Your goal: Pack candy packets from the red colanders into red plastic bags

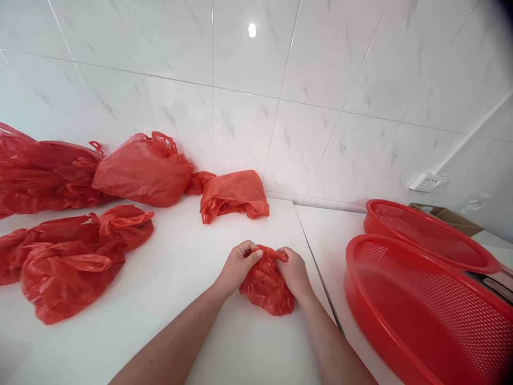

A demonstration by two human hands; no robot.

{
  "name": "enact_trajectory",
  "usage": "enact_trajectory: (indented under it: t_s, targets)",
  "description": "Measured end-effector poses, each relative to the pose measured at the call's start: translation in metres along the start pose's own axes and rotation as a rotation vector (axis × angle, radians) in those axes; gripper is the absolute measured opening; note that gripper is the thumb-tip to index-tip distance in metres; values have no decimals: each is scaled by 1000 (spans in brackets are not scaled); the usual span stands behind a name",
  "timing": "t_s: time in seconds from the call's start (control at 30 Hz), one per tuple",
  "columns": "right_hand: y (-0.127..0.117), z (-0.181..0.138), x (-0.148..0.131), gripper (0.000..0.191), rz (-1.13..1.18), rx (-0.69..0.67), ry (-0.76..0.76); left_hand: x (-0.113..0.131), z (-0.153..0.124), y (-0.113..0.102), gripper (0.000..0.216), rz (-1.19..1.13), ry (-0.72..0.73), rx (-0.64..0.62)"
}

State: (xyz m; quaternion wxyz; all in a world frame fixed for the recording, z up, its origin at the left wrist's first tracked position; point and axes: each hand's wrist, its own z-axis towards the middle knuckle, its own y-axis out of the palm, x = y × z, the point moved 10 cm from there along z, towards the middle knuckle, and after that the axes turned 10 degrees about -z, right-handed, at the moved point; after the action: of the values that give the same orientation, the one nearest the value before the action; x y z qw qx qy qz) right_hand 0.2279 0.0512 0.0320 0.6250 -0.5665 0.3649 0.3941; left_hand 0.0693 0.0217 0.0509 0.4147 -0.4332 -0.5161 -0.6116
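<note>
A small crumpled red plastic bag (266, 286) lies on the white counter (172, 278) in front of me. My left hand (238, 265) is closed on its upper left edge, fingers pinched into the plastic. My right hand (294, 271) is closed on its upper right edge. Both hands meet at the top of the bag, which bunches between them.
Several more red plastic bags lie around: a pile at the left (68, 256), fuller ones against the tiled wall (144, 170), one further back (233, 195). Two red perforated baskets (420, 305) stand at the right. A wall socket (427, 182) is above them.
</note>
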Motion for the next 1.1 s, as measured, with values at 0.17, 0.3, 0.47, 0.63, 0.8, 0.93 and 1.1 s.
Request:
enact_trajectory:
  t_s: [0.17, 0.3, 0.47, 0.63, 0.8, 0.93, 1.1]
  targets:
    - [-7, 3, 6, 8, 172, 70, 43, -3, -4, 11, 25, 79, -30, -78]
    - [-1, 3, 7, 29, 324, -11, 99, -4, -3, 8, 24, 119, -18, -63]
    - [6, -4, -7, 36, 633, -204, 104, 8, 3, -10, 19, 199, 130, 81]
    - [-10, -3, -22, 32, 880, -229, -11, 51, -7, -39, 11, 431, 495, 351]
    - [-22, 8, -7, 19, 914, -147, 29, 75, -19, -65, 12, 511, 647, 527]
    - [-30, 16, 15, 11, 944, -35, 125, 75, -21, -93, 12, 504, 647, 684]
    - [-27, 20, 28, 10, 940, -22, 165, 58, -14, -115, 14, 402, 540, 755]
